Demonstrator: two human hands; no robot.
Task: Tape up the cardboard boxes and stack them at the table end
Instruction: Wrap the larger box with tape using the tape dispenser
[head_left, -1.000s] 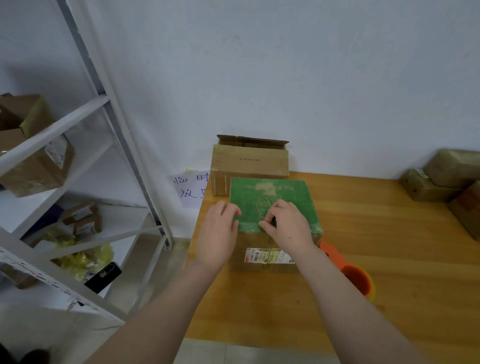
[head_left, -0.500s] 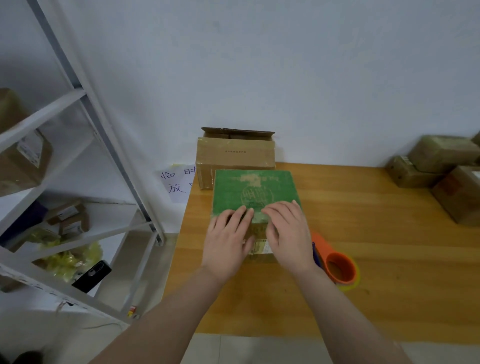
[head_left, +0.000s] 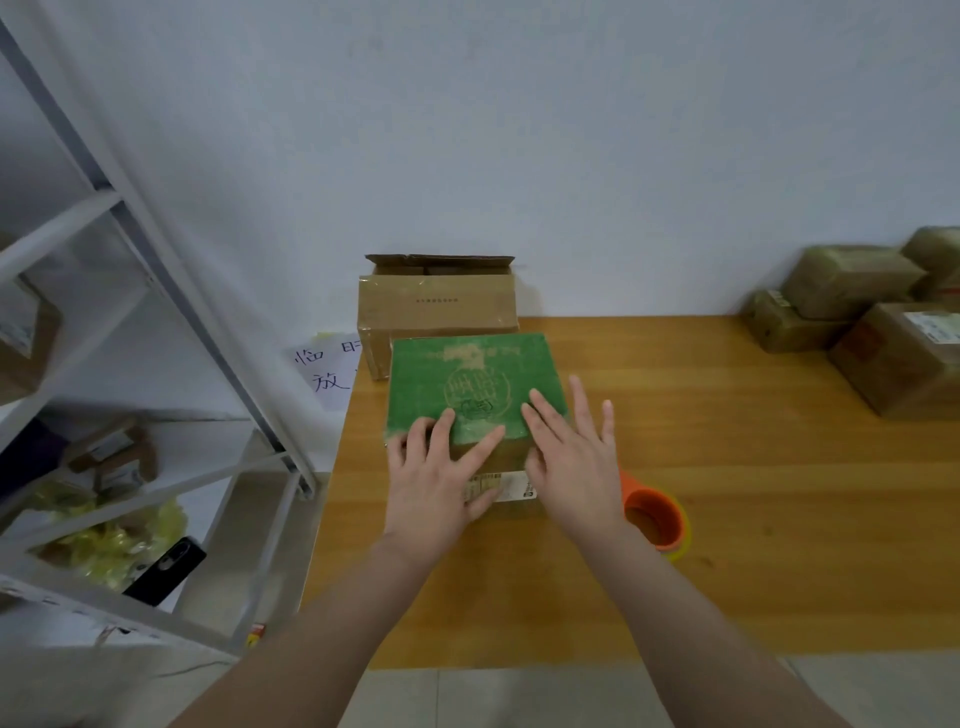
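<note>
The green-topped box (head_left: 470, 387) sits on the tabletop (head_left: 727, 467) near its left end, flaps closed flat. It is just in front of a plain brown box (head_left: 436, 306) whose top flaps stand up. The left hand (head_left: 439, 480) lies flat on the near edge of the green top, fingers straight and spread, gripping nothing. The right hand (head_left: 571, 462) is likewise fully opened, fingers splayed over the near right corner. Motion blur prevents telling whether it presses the box or hovers just above it. An orange tape roll (head_left: 652, 519) rests on the tabletop just beside the right wrist, held by neither hand. Several wrapped boxes (head_left: 852, 280) are piled at the right end of the tabletop, well apart from the working area, which suggests part of the batch is finished. Whether a tape strip already crosses the green box's seam cannot be determined. Judged status: the green box is closed and being pressed or smoothed. Remaining work appears to be moving it to the pile, then closing, taping and stacking the brown box.
</note>
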